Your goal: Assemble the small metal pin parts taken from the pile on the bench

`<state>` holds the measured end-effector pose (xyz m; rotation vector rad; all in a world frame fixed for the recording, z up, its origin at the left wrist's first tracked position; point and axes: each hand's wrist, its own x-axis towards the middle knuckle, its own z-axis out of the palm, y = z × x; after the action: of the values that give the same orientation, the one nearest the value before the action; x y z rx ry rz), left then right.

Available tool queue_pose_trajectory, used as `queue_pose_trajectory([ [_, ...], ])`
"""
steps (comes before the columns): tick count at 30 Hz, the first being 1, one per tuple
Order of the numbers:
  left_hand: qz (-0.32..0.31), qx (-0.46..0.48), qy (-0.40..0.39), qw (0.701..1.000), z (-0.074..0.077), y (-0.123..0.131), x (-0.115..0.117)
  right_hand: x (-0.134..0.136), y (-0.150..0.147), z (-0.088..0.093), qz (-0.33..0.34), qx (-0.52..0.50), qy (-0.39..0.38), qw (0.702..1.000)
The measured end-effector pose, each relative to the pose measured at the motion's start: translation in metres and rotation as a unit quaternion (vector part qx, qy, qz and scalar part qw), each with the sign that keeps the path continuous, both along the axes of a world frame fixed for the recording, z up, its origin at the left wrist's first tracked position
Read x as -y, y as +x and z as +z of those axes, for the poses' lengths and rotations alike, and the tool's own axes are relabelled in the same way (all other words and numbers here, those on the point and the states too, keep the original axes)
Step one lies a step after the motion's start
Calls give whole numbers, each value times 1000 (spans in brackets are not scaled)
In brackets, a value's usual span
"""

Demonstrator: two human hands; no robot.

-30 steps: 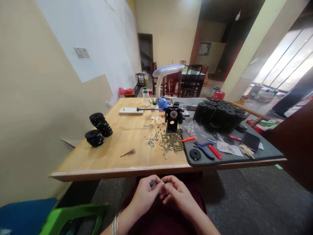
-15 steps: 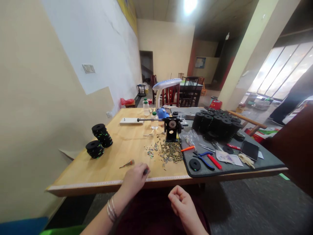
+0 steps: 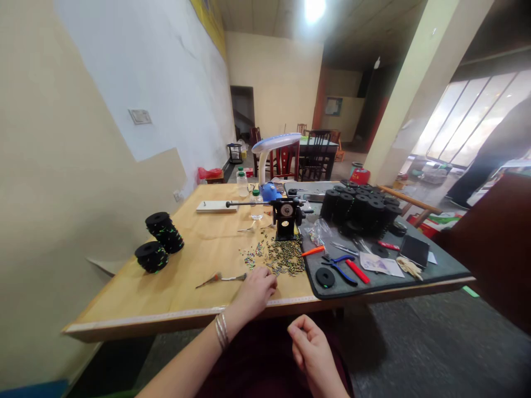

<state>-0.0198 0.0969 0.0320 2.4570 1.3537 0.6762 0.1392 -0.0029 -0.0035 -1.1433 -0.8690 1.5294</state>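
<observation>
Small parts [image 3: 285,257] lie in front of the black machine [image 3: 286,213]; farther in front, the left hand [image 3: 257,287] hides its grip, the right hand [image 3: 310,344] is clenched, contents unclear. Light pinching should suit.

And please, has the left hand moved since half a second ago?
Yes: judged against the black machine with the dial, the left hand has moved to the right, nearer to the small scattered parts.
</observation>
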Motion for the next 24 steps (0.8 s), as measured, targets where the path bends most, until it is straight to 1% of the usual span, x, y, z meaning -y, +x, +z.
queue_pose_trajectory([
  [3, -3, 7, -9, 1000, -4, 5, -6, 1, 1, 1, 1, 1, -15, 1000],
  [5, -4, 20, -16, 1000, -3, 5, -3, 1, 2, 3, 1, -1, -10, 1000],
  [7, -1, 37, -23, 999, 0, 4, 7, 2, 2, 5, -3, -7, 7, 1000],
  [9, 8, 110, -78, 991, 1, 4, 23, 4, 2, 7, -5, -2, 24, 1000],
  [10, 13, 177, -132, 975, 0, 4, 33, 5, 1, 8, -5, 4, 30, 1000],
  [11, 17, 255, -195, 947, -1, 4, 43, 6, 0, 9, -2, 11, 32, 999],
  [13, 28, 394, -313, 864, -7, 6, 62, 8, -3, 10, 11, 18, 34, 999],
  [15, 49, 479, -386, 786, -13, 8, 78, 11, -8, 11, 28, 17, 33, 999],
  [16, 59, 507, -407, 757, -15, 8, 84, 12, -10, 11, 35, 16, 32, 999],
  [17, 67, 529, -419, 735, -16, 9, 89, 13, -12, 11, 40, 17, 30, 999],
  [18, 72, 544, -424, 720, -17, 10, 92, 13, -14, 11, 44, 19, 27, 998],
  [19, 77, 555, -424, 711, -17, 10, 94, 14, -16, 12, 46, 22, 23, 998],
  [21, 88, 567, -420, 703, -16, 10, 96, 14, -18, 14, 46, 29, 14, 998],
  [24, 91, 570, -423, 698, -16, 10, 96, 13, -19, 16, 43, 37, 6, 998],
])
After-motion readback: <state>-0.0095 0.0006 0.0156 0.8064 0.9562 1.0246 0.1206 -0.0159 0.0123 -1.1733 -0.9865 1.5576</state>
